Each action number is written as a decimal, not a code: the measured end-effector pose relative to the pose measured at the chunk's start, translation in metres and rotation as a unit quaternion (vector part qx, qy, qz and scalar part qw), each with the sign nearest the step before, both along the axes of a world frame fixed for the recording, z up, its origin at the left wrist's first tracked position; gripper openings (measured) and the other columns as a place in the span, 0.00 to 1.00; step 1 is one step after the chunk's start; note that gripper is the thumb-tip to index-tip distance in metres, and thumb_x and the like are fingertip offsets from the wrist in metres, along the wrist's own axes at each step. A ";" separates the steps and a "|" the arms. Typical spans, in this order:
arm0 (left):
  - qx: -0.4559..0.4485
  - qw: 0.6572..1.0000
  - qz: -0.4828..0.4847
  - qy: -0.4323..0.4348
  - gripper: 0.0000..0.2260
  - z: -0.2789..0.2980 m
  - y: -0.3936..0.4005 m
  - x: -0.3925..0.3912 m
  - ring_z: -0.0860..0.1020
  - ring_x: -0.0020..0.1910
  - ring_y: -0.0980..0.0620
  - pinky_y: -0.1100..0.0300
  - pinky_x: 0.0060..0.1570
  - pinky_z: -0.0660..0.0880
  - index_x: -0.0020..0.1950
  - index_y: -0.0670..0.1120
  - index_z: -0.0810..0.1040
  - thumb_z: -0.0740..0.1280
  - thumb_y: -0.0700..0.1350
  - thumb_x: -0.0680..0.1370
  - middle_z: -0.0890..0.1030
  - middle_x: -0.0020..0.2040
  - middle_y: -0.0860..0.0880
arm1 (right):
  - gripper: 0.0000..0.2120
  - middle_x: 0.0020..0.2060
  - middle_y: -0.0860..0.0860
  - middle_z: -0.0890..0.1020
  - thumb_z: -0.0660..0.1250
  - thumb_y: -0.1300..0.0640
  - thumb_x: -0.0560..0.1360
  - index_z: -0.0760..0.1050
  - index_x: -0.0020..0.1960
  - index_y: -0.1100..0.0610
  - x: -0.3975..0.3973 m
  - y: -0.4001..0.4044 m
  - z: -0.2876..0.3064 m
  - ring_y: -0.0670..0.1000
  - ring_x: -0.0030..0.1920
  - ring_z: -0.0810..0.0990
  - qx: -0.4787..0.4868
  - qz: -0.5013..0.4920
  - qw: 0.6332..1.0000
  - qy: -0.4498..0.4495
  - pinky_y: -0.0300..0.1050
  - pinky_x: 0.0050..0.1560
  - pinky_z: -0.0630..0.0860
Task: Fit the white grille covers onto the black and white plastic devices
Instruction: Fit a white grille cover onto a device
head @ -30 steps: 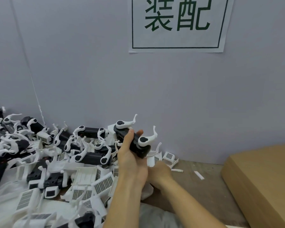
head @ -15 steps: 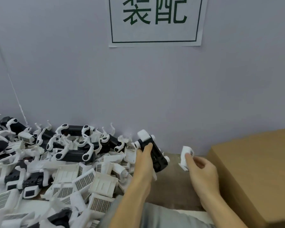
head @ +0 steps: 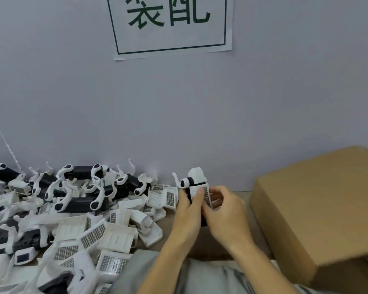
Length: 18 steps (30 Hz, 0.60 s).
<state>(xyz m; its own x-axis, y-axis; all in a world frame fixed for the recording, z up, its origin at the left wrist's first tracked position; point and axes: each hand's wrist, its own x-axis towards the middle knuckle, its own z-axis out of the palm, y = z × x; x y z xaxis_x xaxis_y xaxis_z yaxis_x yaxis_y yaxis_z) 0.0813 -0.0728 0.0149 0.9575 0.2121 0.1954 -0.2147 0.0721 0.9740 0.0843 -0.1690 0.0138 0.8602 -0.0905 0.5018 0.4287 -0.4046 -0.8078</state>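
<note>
Half a second ago the hands were apart, the left hand holding the black and white plastic device and the right hand holding the small white grille cover near the brown cardboard box. Now both hands are together, just above the back edge of the brown desk, near the grey wall. The left hand grips the device upright from its left side, and the right hand pinches the cover against the front face of the device. I judge that the fitting step is in progress; I cannot tell if the cover is already clicked in place. The device shows a rounded white top, a black body and one white curved arm with a black round spot, pointing left. The cover is flat and white, with a dark fine grid. The pile of loose devices and grille covers fills the left part of the desk.
</note>
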 end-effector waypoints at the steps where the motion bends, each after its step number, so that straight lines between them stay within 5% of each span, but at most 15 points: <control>1: -0.005 1.000 0.010 -0.002 0.08 -0.001 0.002 0.001 0.83 0.56 0.51 0.52 0.58 0.78 0.61 0.46 0.74 0.62 0.46 0.83 0.85 0.55 0.48 | 0.09 0.38 0.41 0.83 0.76 0.49 0.72 0.75 0.44 0.43 0.001 0.000 0.000 0.39 0.39 0.81 0.002 0.009 1.000 0.002 0.32 0.36 0.76; 4: -0.008 0.999 0.033 -0.004 0.06 -0.004 0.006 0.001 0.84 0.53 0.53 0.63 0.50 0.77 0.57 0.46 0.77 0.65 0.47 0.82 0.86 0.51 0.49 | 0.09 0.36 0.42 0.83 0.77 0.49 0.70 0.76 0.42 0.44 0.003 -0.001 -0.001 0.39 0.39 0.80 -0.001 0.019 1.000 0.008 0.33 0.35 0.75; 8: -0.020 0.999 0.044 -0.008 0.06 -0.006 0.007 0.001 0.84 0.52 0.51 0.57 0.53 0.79 0.56 0.46 0.78 0.66 0.46 0.81 0.86 0.50 0.48 | 0.09 0.35 0.43 0.83 0.78 0.50 0.70 0.77 0.42 0.45 0.003 0.001 -0.003 0.37 0.39 0.81 0.019 0.028 0.999 0.023 0.30 0.35 0.75; 12: -0.054 0.996 0.064 -0.013 0.08 -0.004 0.008 0.000 0.84 0.50 0.52 0.64 0.45 0.78 0.55 0.45 0.79 0.66 0.48 0.82 0.86 0.49 0.47 | 0.08 0.36 0.44 0.84 0.78 0.54 0.70 0.80 0.46 0.49 0.004 0.001 -0.005 0.42 0.39 0.82 0.066 0.069 0.995 0.039 0.32 0.38 0.76; 18: -0.069 0.997 0.007 -0.022 0.10 -0.002 0.009 -0.003 0.85 0.52 0.48 0.51 0.55 0.80 0.56 0.46 0.81 0.65 0.50 0.82 0.86 0.50 0.46 | 0.05 0.42 0.46 0.87 0.69 0.55 0.79 0.84 0.49 0.53 0.007 0.001 -0.001 0.43 0.44 0.85 0.176 0.139 0.970 0.095 0.33 0.41 0.78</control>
